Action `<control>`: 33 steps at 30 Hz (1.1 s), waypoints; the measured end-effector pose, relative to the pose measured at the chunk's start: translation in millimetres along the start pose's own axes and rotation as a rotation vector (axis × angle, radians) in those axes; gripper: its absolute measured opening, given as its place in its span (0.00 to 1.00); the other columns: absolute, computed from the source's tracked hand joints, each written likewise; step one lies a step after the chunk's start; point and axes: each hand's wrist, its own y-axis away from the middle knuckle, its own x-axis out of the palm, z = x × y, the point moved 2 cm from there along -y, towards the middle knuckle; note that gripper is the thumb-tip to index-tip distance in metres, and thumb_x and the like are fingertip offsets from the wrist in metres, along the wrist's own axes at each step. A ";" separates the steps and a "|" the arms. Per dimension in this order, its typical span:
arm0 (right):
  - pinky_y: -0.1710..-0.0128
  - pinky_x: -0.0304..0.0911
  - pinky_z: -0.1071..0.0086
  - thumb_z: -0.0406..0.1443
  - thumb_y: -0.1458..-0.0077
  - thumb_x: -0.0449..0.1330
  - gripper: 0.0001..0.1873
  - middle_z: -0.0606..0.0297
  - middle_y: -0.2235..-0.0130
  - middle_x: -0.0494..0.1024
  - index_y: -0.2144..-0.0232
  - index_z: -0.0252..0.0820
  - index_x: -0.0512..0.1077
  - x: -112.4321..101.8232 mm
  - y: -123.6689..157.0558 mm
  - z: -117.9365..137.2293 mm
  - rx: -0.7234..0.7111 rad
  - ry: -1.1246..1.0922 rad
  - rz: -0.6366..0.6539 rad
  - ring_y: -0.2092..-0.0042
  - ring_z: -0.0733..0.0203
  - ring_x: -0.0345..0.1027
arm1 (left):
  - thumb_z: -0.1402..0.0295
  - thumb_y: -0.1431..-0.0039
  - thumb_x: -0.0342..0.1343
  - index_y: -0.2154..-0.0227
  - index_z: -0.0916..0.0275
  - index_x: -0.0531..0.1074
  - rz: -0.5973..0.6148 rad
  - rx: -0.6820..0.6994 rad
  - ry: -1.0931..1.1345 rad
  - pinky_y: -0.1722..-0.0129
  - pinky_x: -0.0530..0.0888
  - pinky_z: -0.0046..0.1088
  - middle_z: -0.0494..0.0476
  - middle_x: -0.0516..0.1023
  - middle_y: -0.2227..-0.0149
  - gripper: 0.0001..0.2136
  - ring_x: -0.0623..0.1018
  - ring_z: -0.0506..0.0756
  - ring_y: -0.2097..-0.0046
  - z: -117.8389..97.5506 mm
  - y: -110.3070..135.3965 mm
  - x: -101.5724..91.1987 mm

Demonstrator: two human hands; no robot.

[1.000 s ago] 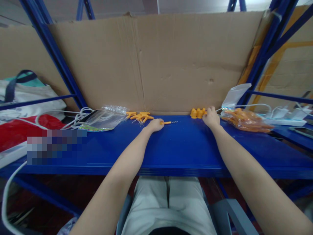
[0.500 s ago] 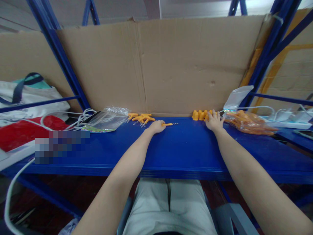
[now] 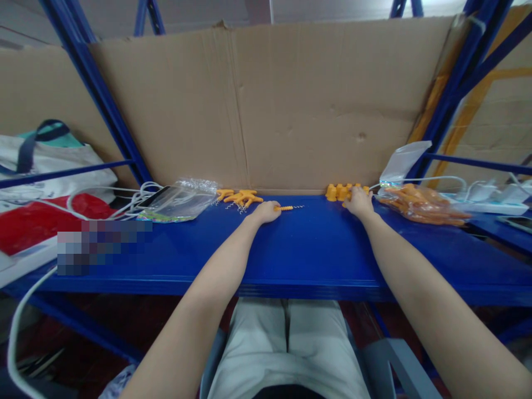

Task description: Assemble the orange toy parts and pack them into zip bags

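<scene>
My left hand (image 3: 269, 211) is closed around a yellow-orange ridged stick (image 3: 286, 208) with a thin metal spiral (image 3: 298, 206) pointing right, like a corkscrew. Behind and left of that hand lies a heap of orange branched pieces (image 3: 244, 198), with metal spirals sticking out of it. At the back right, my right hand (image 3: 359, 203) has its fingers curled in on the row of yellow cup-shaped plastic pieces (image 3: 337, 192). It grips one at the row's near side, partly hidden by the fingers.
A clear plastic bag (image 3: 180, 202) lies left on the blue table (image 3: 307, 249). Right of my right hand sits a bag of orange parts (image 3: 419, 202), near a white power strip (image 3: 486, 205). Cardboard (image 3: 299, 105) stands behind; cables (image 3: 153, 191) and red cloth (image 3: 45, 219) lie left.
My right hand's spread fingers have curled in on the yellow cup-shaped pieces. My left hand keeps the spiral-tipped stick in nearly the same place. The view has tilted slightly.
</scene>
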 end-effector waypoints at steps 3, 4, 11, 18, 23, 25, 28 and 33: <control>0.42 0.51 0.42 0.39 0.44 0.52 0.27 0.42 0.47 0.72 0.44 0.32 0.64 3.1 -2.7 -0.9 0.017 -0.093 0.055 0.44 0.37 0.64 | 0.66 0.38 0.48 0.47 0.60 0.72 -0.008 0.002 0.008 0.48 0.69 0.27 0.58 0.76 0.46 0.18 0.75 0.58 0.46 0.8 -0.8 1.2; 0.43 0.55 0.45 0.41 0.44 0.53 0.28 0.42 0.48 0.73 0.44 0.32 0.64 4.6 -3.1 -0.7 0.016 -0.120 0.077 0.45 0.36 0.65 | 0.66 0.38 0.49 0.48 0.60 0.73 -0.011 0.002 0.014 0.48 0.70 0.28 0.58 0.77 0.47 0.18 0.75 0.58 0.46 1.0 -0.9 1.4; 0.55 0.66 0.52 0.44 0.47 0.60 0.23 0.44 0.57 0.78 0.55 0.31 0.72 18.8 -2.6 9.6 -0.081 -0.167 0.325 0.54 0.37 0.72 | 0.66 0.41 0.51 0.50 0.62 0.72 0.002 -0.068 0.013 0.53 0.71 0.29 0.62 0.78 0.50 0.17 0.77 0.60 0.50 2.5 -1.9 1.2; 0.51 0.63 0.49 0.42 0.44 0.58 0.18 0.45 0.57 0.78 0.57 0.33 0.74 12.3 5.1 27.1 -0.180 -0.137 0.292 0.53 0.36 0.72 | 0.64 0.44 0.54 0.55 0.66 0.73 0.020 -0.165 0.039 0.61 0.72 0.29 0.66 0.80 0.58 0.16 0.80 0.60 0.58 6.4 -4.5 0.7; 0.44 0.55 0.43 0.35 0.43 0.56 0.16 0.46 0.54 0.78 0.54 0.34 0.74 -1.9 14.2 46.8 -0.277 -0.054 0.232 0.47 0.37 0.69 | 0.68 0.46 0.56 0.58 0.65 0.74 -0.032 -0.150 0.106 0.65 0.72 0.28 0.61 0.80 0.66 0.13 0.79 0.57 0.66 7.2 -2.2 -0.3; 0.41 0.50 0.42 0.34 0.43 0.55 0.17 0.47 0.53 0.78 0.53 0.35 0.74 -4.5 16.3 53.5 -0.332 -0.051 0.228 0.45 0.38 0.67 | 0.68 0.47 0.56 0.60 0.64 0.75 -0.089 -0.115 0.105 0.64 0.71 0.28 0.60 0.80 0.65 0.12 0.79 0.57 0.64 5.3 -0.7 -1.5; 0.38 0.43 0.39 0.33 0.43 0.55 0.19 0.48 0.49 0.77 0.49 0.37 0.73 -4.3 17.2 59.9 -0.388 -0.050 0.220 0.43 0.40 0.66 | 0.69 0.48 0.57 0.59 0.63 0.76 -0.160 -0.044 0.090 0.61 0.71 0.27 0.59 0.81 0.63 0.12 0.79 0.57 0.60 0.4 1.3 -3.4; 0.38 0.46 0.41 0.34 0.45 0.57 0.20 0.52 0.49 0.77 0.48 0.41 0.72 -2.2 17.2 64.7 -0.455 -0.082 0.193 0.44 0.43 0.68 | 0.68 0.48 0.57 0.56 0.61 0.75 -0.197 0.004 0.070 0.58 0.71 0.28 0.59 0.81 0.61 0.15 0.79 0.58 0.58 -4.9 2.7 -4.0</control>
